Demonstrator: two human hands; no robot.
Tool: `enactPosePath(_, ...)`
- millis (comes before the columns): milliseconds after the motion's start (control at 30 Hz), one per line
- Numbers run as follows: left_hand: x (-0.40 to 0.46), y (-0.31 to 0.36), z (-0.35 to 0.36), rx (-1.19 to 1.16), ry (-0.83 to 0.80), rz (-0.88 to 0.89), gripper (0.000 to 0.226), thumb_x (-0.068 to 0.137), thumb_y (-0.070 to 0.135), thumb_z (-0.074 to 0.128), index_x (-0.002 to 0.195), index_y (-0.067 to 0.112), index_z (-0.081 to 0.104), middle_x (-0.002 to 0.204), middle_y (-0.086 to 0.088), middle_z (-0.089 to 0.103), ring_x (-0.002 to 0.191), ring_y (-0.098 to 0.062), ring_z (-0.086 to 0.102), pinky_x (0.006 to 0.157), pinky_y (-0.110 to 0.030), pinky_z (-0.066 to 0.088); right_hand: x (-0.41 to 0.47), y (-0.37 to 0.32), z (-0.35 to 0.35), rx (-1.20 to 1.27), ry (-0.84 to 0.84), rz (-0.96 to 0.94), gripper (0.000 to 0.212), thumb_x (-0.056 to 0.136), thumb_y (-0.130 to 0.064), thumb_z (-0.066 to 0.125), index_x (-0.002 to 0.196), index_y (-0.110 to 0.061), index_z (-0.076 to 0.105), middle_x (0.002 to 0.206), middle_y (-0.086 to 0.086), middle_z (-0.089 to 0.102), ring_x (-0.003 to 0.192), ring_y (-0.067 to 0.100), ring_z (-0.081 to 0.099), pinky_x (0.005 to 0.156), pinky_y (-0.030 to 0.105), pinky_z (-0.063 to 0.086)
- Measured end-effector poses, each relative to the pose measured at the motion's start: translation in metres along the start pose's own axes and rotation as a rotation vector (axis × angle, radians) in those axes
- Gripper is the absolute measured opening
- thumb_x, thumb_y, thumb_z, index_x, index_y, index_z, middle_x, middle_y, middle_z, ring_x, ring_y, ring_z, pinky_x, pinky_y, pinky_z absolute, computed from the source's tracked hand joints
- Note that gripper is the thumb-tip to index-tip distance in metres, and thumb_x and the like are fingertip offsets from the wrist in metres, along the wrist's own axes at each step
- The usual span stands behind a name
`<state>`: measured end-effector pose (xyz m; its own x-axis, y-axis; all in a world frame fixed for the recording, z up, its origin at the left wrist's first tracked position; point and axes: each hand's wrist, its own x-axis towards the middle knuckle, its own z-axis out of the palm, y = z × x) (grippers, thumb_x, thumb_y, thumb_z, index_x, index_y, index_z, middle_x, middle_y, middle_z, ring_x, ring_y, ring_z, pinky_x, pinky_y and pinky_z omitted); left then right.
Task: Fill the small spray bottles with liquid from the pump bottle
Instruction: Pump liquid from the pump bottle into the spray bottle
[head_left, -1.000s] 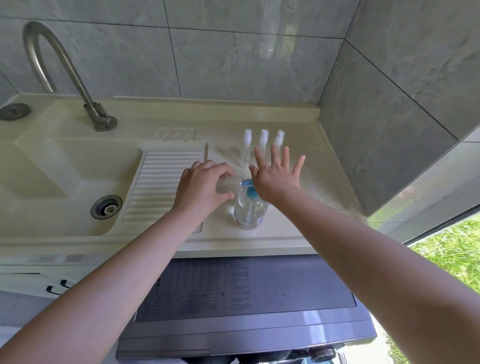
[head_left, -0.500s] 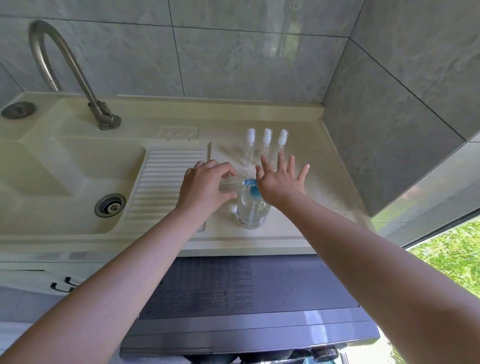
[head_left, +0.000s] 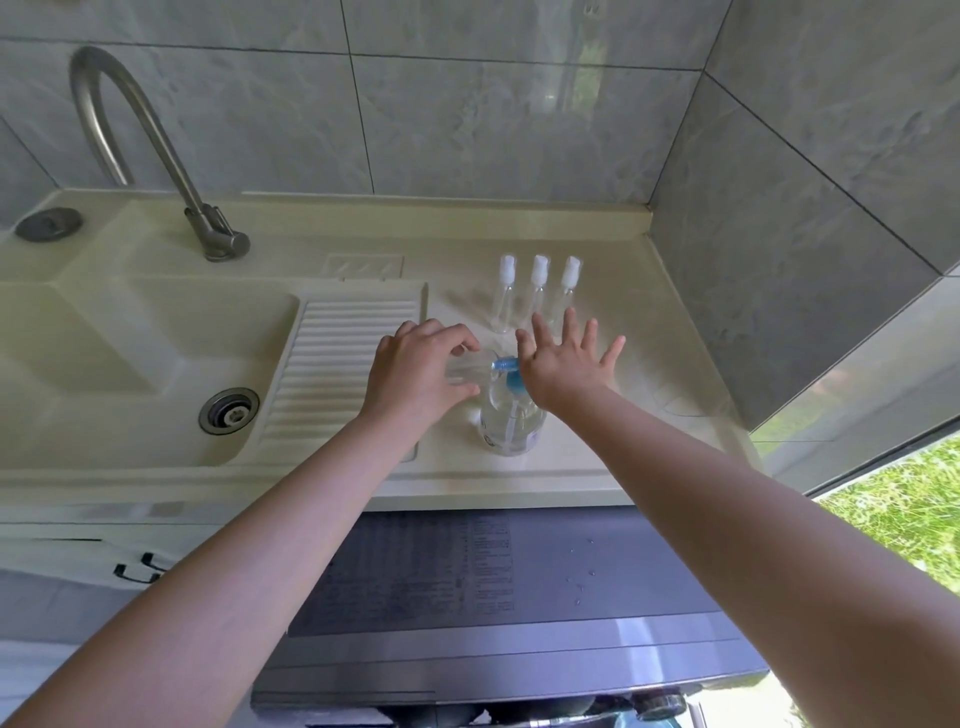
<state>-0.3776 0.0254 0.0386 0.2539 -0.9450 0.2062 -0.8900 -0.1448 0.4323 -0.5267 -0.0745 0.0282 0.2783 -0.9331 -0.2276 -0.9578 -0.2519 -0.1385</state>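
While right hand (head_left: 563, 371) presses pump bottle (head_left: 511, 415), left hand (head_left: 415, 371) grips small bottle (head_left: 470, 368) at spout

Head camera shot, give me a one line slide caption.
Left hand holds a small clear bottle at the pump bottle spout while right palm presses the pump.

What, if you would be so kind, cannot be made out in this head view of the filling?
- Small bottle in the left hand: its fingers cover most of it, so its fill level is hidden.
- Pump bottle: the right hand covers the pump top; whether the palm presses it is unclear.
- Three capped spray bottles: clear and too small to tell if filled.
- Label on the pump bottle: unreadable.
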Motion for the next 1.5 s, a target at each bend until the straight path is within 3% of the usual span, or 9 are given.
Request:
enactPosePath(1067,-0.0012,-0.0031,0.0005,-0.058,0.011,-0.004,0.043,0.066,0.033,0.087,0.103,0.033,0.067,0.097,0.012,0.064,0.098,-0.019,0.056,0.088,-0.042,0.047,0.0016,0.0001,0.0028,0.024,0.008,-0.014,0.054,0.104,-0.045,0.004,0.157,-0.038,0.01,0.167,0.006,-0.005,0.153,0.034,-0.01,0.116,0.063,-0.012)
enactPosePath(1500,-0.0024,-0.0036,0.0004,-0.062,0.005,-0.018,0.042,0.067,0.033,0.087,0.104,0.034,0.066,0.098,0.013,0.064,0.101,-0.019,0.056,0.09,-0.041,0.047,0.0018,0.0022,0.0013,0.0,0.061,-0.031,0.058,0.103,-0.052,0.004,0.158,-0.037,0.0,0.166,0.006,-0.012,0.152,0.034,-0.011,0.117,0.062,-0.011)
